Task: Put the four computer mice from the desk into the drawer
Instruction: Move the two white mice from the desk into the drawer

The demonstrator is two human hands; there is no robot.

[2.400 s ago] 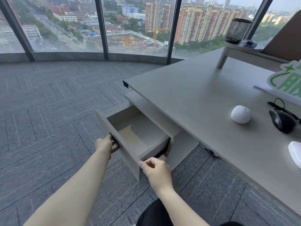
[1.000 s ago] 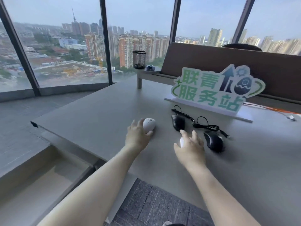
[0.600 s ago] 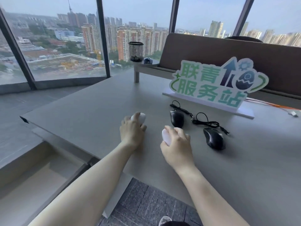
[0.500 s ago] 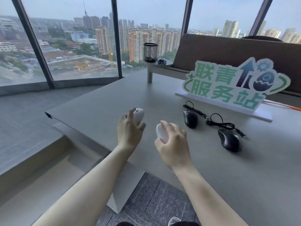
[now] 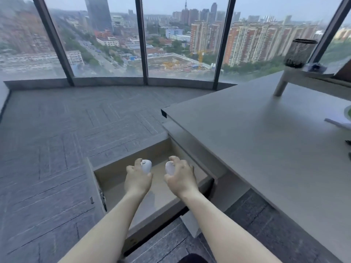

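Both hands hover over the open grey drawer (image 5: pixel 114 168), which sticks out below the desk's left end. My left hand (image 5: pixel 137 180) grips a round white mouse (image 5: pixel 146 165). A second white mouse (image 5: pixel 169 167) is held in my right hand (image 5: pixel 181 178). Both mice are above the drawer's pale floor, side by side and apart. The two black wired mice are out of frame; only dark bits show at the right edge (image 5: pixel 349 142).
The grey desk (image 5: pixel 256 139) fills the right side. A raised shelf (image 5: pixel 311 74) on it carries a black mesh cup (image 5: pixel 300 53). A white sign base (image 5: pixel 338 122) lies at the right edge. Grey carpet floor and tall windows lie beyond the drawer.
Both hands closed on the white mice on the desk, lifted them, and carried them left and down over the open drawer. My view swung left, away from the sign and black mice.
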